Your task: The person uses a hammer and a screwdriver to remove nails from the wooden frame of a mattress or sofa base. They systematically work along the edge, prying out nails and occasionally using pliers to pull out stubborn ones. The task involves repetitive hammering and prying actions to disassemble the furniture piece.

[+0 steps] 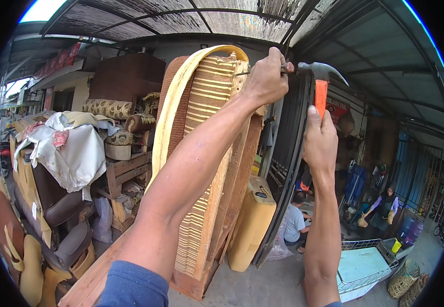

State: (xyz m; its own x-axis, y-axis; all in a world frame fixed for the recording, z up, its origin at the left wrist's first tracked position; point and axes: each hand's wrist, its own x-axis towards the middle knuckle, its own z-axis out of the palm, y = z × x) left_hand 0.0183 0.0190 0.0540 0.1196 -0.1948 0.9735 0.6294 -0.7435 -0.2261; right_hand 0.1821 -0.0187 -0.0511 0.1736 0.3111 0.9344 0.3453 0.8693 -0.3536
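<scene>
At the top of an upright furniture piece (206,82) with striped tan fabric, my left hand (266,77) grips a thin metal tool (287,67) with a reddish-brown handle end; its point reaches the wooden edge. A pale yellow strip (165,122) arches over the piece and hangs down its left side. My right hand (319,138) holds a claw hammer (320,96) upright by its orange handle, the metal head just right of the tool's handle end. My left forearm covers part of the fabric.
Piled cushions and white cloth (73,148) stand left, beside a wooden crate (122,174). A yellow foam block (250,225) leans behind the piece. Right, beyond a dark gate, are a seated person (294,222) and another person (385,207), with a wire-framed white box (360,268) and baskets (403,279).
</scene>
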